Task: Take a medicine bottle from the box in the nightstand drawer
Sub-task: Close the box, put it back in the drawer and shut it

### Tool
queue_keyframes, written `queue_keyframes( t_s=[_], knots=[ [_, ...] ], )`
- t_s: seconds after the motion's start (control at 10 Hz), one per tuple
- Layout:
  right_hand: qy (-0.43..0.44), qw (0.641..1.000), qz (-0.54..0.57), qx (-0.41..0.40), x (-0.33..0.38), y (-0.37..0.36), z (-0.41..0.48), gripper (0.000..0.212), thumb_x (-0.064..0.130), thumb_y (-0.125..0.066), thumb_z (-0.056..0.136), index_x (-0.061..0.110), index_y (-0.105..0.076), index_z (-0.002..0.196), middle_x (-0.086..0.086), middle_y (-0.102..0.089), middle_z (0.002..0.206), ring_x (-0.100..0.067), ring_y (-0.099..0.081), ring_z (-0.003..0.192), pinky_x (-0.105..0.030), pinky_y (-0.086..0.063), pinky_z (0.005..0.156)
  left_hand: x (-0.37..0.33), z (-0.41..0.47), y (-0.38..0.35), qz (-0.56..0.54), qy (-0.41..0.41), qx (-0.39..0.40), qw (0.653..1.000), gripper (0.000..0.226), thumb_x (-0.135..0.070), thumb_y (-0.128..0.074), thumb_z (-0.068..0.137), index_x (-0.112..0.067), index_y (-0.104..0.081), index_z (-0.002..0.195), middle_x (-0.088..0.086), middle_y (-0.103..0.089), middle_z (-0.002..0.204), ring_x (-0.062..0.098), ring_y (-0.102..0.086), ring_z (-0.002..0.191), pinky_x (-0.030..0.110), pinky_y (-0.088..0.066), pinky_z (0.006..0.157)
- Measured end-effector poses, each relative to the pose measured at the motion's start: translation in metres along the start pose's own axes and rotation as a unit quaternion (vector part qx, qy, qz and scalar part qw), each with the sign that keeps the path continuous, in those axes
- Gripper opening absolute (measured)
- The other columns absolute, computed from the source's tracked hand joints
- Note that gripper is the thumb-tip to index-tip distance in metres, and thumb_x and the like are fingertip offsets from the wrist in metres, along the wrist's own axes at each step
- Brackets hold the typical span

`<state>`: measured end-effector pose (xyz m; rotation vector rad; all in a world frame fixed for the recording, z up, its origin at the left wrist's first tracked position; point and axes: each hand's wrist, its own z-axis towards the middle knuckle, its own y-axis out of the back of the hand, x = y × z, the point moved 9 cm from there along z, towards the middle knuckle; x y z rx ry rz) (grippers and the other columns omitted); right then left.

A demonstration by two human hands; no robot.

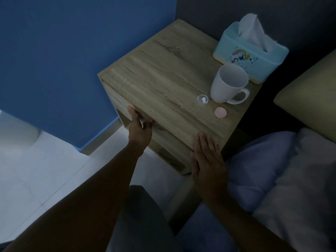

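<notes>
A wooden nightstand [163,73] stands in front of me, seen from above. My left hand [140,129] reaches to its front face just under the top, with the fingers hooked on the upper edge of the drawer front [123,113]. The drawer looks shut or barely open, so the box and any bottle inside are hidden. My right hand [207,157] lies flat with its fingers straight against the nightstand's near right corner and holds nothing. On the top sit a small clear container with white pills [202,100] and a pink round lid [220,112].
A white mug [227,84] and a light blue tissue box [251,51] stand at the top's right rear. A bed with a pale pillow [291,170] is at the right. A blue wall [54,51] is on the left, with white floor tiles [36,170] below it.
</notes>
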<state>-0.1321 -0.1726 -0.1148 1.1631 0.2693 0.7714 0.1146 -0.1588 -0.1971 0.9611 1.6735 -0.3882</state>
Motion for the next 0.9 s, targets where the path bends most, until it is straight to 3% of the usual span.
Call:
queue_keyframes(
  t_s=[0.2, 0.3, 0.4, 0.5, 0.6, 0.7, 0.8, 0.9],
  knots=[
    [0.009, 1.000, -0.020, 0.008, 0.000, -0.001, 0.001, 0.044, 0.014, -0.056, 0.096, 0.002, -0.055, 0.139, -0.015, -0.050, 0.148, -0.031, -0.045, 0.140, -0.049, -0.039, 0.113, -0.005, 0.001, -0.004, 0.040, 0.010, 0.008, 0.999, 0.097, -0.017, -0.058, 0.095, -0.032, 0.017, 0.153, 0.007, -0.025, 0.161, 0.027, -0.028, 0.145, 0.041, -0.030, 0.112],
    [0.013, 0.999, -0.025, 0.023, 0.001, -0.001, 0.002, 0.045, 0.014, -0.056, 0.096, 0.001, -0.054, 0.139, -0.016, -0.050, 0.148, -0.032, -0.045, 0.140, -0.050, -0.039, 0.113, -0.010, 0.000, -0.003, 0.057, 0.010, 0.017, 0.998, 0.097, -0.018, -0.059, 0.094, -0.029, 0.016, 0.154, 0.008, -0.024, 0.161, 0.030, -0.026, 0.146, 0.051, -0.028, 0.116],
    [0.016, 0.999, -0.034, 0.035, 0.002, 0.000, 0.003, 0.045, 0.013, -0.054, 0.096, 0.000, -0.054, 0.139, -0.017, -0.050, 0.147, -0.033, -0.046, 0.138, -0.050, -0.040, 0.112, -0.014, 0.001, 0.003, 0.074, 0.018, 0.032, 0.997, 0.095, -0.015, -0.056, 0.095, -0.031, 0.016, 0.154, 0.009, -0.022, 0.162, 0.028, -0.033, 0.142, 0.044, -0.039, 0.108],
    [0.019, 0.998, -0.034, 0.045, 0.004, 0.003, 0.006, 0.046, 0.014, -0.048, 0.095, -0.001, -0.055, 0.138, -0.018, -0.053, 0.145, -0.036, -0.049, 0.135, -0.051, -0.042, 0.110, -0.017, -0.007, 0.012, 0.115, 0.014, 0.036, 0.993, 0.084, -0.013, -0.050, 0.098, -0.030, 0.008, 0.156, 0.009, -0.024, 0.161, 0.016, -0.044, 0.129, 0.020, -0.042, 0.089],
    [0.003, 0.997, -0.039, 0.062, 0.007, 0.008, 0.010, 0.048, 0.018, -0.042, 0.093, -0.001, -0.059, 0.134, -0.019, -0.057, 0.141, -0.037, -0.054, 0.131, -0.050, -0.046, 0.107, -0.026, -0.026, 0.012, 0.155, -0.010, 0.051, 0.987, 0.075, -0.008, -0.046, 0.099, -0.029, -0.002, 0.156, 0.009, -0.026, 0.161, 0.022, -0.040, 0.138, 0.016, -0.035, 0.091],
    [-0.039, 0.988, -0.045, 0.141, 0.006, 0.006, 0.017, 0.050, 0.020, -0.047, 0.092, 0.004, -0.056, 0.137, -0.015, -0.055, 0.144, -0.033, -0.051, 0.134, -0.044, -0.044, 0.108, -0.043, -0.049, 0.011, 0.215, -0.022, 0.076, 0.973, 0.068, -0.012, -0.046, 0.100, -0.025, -0.012, 0.156, 0.011, -0.032, 0.158, 0.026, -0.048, 0.131, 0.023, -0.038, 0.093],
    [-0.071, 0.970, -0.017, 0.231, 0.003, 0.007, 0.025, 0.052, 0.025, -0.042, 0.097, 0.011, -0.044, 0.147, -0.006, -0.040, 0.157, -0.024, -0.037, 0.144, -0.036, -0.038, 0.111, -0.064, -0.073, 0.017, 0.284, -0.034, 0.107, 0.952, 0.065, -0.021, -0.049, 0.099, -0.020, -0.017, 0.156, 0.013, -0.033, 0.158, 0.029, -0.043, 0.137, 0.039, -0.040, 0.108],
    [-0.061, 0.972, 0.014, 0.228, 0.014, 0.031, 0.037, 0.054, 0.023, -0.040, 0.098, 0.009, -0.039, 0.150, -0.006, -0.038, 0.158, -0.022, -0.036, 0.144, -0.032, -0.034, 0.114, -0.089, -0.102, 0.034, 0.335, -0.058, 0.101, 0.935, 0.062, -0.025, -0.048, 0.100, -0.018, -0.021, 0.155, 0.014, -0.031, 0.158, 0.032, -0.029, 0.145, 0.045, -0.031, 0.116]
  ],
)
